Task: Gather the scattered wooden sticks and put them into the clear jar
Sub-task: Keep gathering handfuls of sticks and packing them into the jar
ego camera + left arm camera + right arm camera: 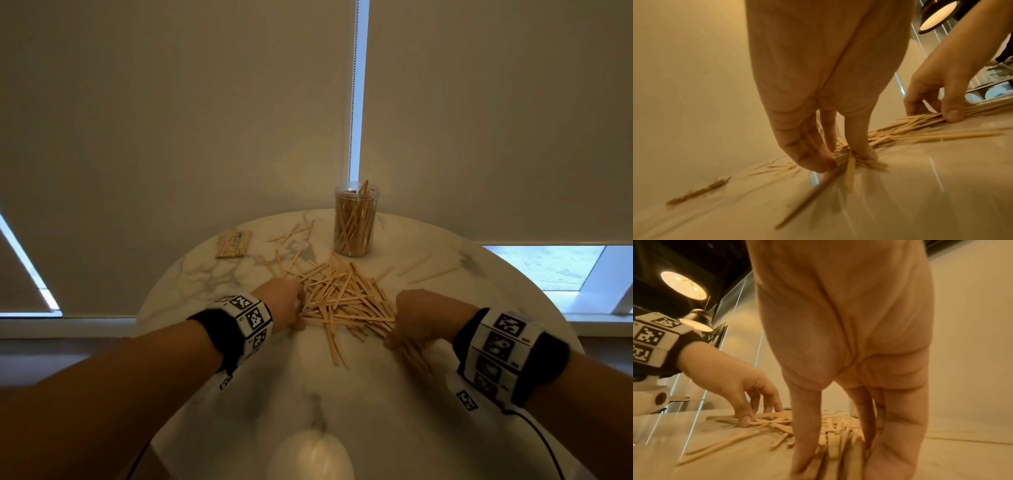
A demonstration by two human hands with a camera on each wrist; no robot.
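Observation:
A loose pile of flat wooden sticks (344, 296) lies mid-table on the round marble table (376, 404). Behind it stands the clear jar (355, 219), upright, uncapped and holding many sticks. My left hand (297, 308) is at the pile's left edge; in the left wrist view its fingers and thumb (846, 160) pinch a small bunch of sticks against the tabletop. My right hand (402, 339) is at the pile's right edge. Its thumb and fingers (835, 462) straddle and clasp a bundle of sticks (833, 439). The right hand (937, 97) also shows beside the left.
A flat packet of sticks (233, 244) lies at the back left. Stray sticks lie behind the pile (293, 233) and to the right (433, 270). A pale rounded object (313, 454) sits at the near edge. Window blinds hang close behind the table.

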